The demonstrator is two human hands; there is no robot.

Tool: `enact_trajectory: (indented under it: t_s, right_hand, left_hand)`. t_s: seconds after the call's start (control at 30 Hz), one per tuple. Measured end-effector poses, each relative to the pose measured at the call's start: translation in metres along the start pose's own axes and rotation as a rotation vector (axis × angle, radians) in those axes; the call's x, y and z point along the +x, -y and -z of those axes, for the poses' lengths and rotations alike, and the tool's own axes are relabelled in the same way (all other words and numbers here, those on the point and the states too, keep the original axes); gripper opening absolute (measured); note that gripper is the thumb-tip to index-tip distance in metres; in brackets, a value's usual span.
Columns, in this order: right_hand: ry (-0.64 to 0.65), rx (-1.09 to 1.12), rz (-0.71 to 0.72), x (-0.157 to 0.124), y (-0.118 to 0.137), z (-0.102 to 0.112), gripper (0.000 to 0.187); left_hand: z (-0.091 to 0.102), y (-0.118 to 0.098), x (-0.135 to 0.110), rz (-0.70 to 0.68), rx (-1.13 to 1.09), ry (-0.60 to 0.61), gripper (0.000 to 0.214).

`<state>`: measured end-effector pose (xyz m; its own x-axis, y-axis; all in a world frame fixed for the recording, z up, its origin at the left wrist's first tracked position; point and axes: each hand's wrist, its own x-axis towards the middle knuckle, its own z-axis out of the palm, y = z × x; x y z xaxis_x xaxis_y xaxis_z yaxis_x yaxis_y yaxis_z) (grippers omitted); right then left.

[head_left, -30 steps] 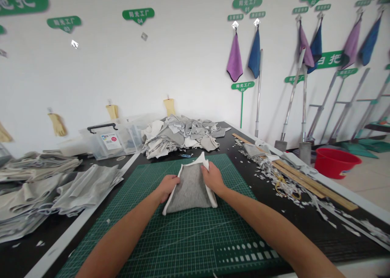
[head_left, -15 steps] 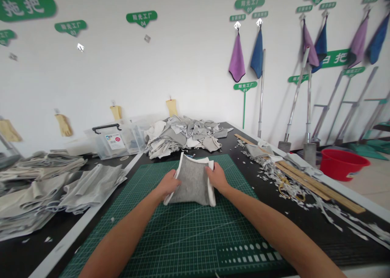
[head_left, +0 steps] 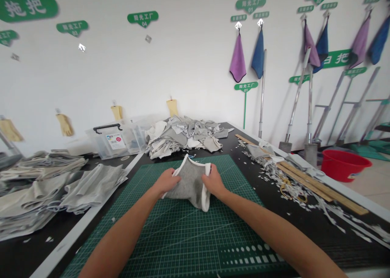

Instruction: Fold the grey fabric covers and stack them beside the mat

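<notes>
Between my hands is a piece of grey cloth [head_left: 190, 184] with white edges, held just over the green cutting mat [head_left: 183, 237]. My left hand [head_left: 167, 182] is closed on its left edge, thumb on top. My right hand [head_left: 215, 182] pinches the right edge, where the white border folds over. The cloth's middle sags and its lower right corner hangs down. Beyond the mat lies a heap of grey and white cloth pieces [head_left: 185, 135].
Stacked grey cloths [head_left: 91, 184] lie on the left. Behind them stands a clear plastic box [head_left: 122, 142]. Along the right are wooden strips [head_left: 319, 188], scissors [head_left: 286, 188] and white scraps [head_left: 271, 172]. A red bucket [head_left: 345, 166] stands beyond the table's right edge.
The cloth was stretched fairly flat between my hands; now it is bunched and sagging, its lower edge skewed. Both hands keep their hold, with the right hand slightly lower.
</notes>
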<state>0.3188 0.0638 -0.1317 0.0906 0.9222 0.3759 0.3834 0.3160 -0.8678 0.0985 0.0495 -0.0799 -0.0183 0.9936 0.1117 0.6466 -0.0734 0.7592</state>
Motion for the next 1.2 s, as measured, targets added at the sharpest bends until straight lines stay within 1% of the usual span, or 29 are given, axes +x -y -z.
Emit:
enact_trajectory:
  t_s: [0.1,0.17,0.23,0.3,0.33,0.4,0.5,0.53,0.6,0.67,0.73,0.8,0.9,0.97,1.03,1.1,1.2]
  right_hand:
    - [-0.015,0.029,0.025,-0.001,0.005,-0.001,0.04]
    - [-0.033,0.057,0.049,-0.003,0.009,-0.001,0.04]
    - [-0.045,0.072,0.078,-0.005,0.012,-0.001,0.037]
    - [-0.052,0.073,0.097,-0.007,0.014,-0.001,0.033]
    - [-0.061,0.073,0.099,-0.008,0.015,-0.001,0.031]
    - [-0.093,0.075,0.087,-0.007,0.015,0.0,0.03]
    - [-0.172,0.084,0.047,0.002,0.011,0.004,0.036]
    - [-0.18,0.074,0.019,0.006,0.008,0.005,0.039]
    - [-0.149,0.018,-0.06,0.014,0.001,0.007,0.043]
    - [-0.086,-0.056,-0.135,0.02,-0.008,0.008,0.044]
    - [-0.035,-0.119,-0.171,0.022,-0.016,0.008,0.042]
    - [0.004,-0.175,-0.18,0.023,-0.022,0.01,0.044]
    - [0.039,-0.26,-0.165,0.022,-0.022,0.014,0.059]
    - [0.056,-0.343,-0.12,0.021,-0.019,0.018,0.065]
    - [0.092,-0.445,-0.078,0.019,-0.014,0.019,0.06]
    - [0.129,-0.522,-0.064,0.015,-0.011,0.02,0.052]
    - [0.136,-0.579,-0.081,0.01,-0.007,0.019,0.045]
  left_hand:
    - [-0.002,-0.022,-0.016,-0.074,-0.171,0.134,0.033]
    - [-0.004,-0.037,-0.028,-0.13,-0.295,0.199,0.038]
    - [-0.008,-0.048,-0.038,-0.185,-0.368,0.239,0.038]
    - [-0.012,-0.051,-0.041,-0.223,-0.39,0.254,0.037]
    - [-0.014,-0.049,-0.039,-0.223,-0.382,0.238,0.036]
    - [-0.016,-0.038,-0.03,-0.167,-0.313,0.15,0.032]
    - [-0.014,-0.014,-0.008,0.033,-0.117,-0.007,0.026]
    - [-0.013,-0.005,-0.001,0.083,-0.07,-0.021,0.025]
    - [-0.01,0.008,0.009,0.151,0.002,-0.011,0.024]
    - [-0.008,0.018,0.013,0.177,0.057,0.03,0.026]
    - [-0.007,0.024,0.013,0.188,0.119,0.081,0.03]
    - [-0.009,0.027,0.011,0.186,0.186,0.131,0.034]
    - [-0.011,0.03,0.009,0.163,0.299,0.163,0.039]
    - [-0.012,0.03,0.01,0.138,0.367,0.173,0.037]
    - [-0.014,0.03,0.011,0.127,0.41,0.198,0.035]
    - [-0.016,0.029,0.011,0.13,0.473,0.202,0.042]
    - [-0.021,0.027,0.01,0.116,0.613,0.128,0.052]
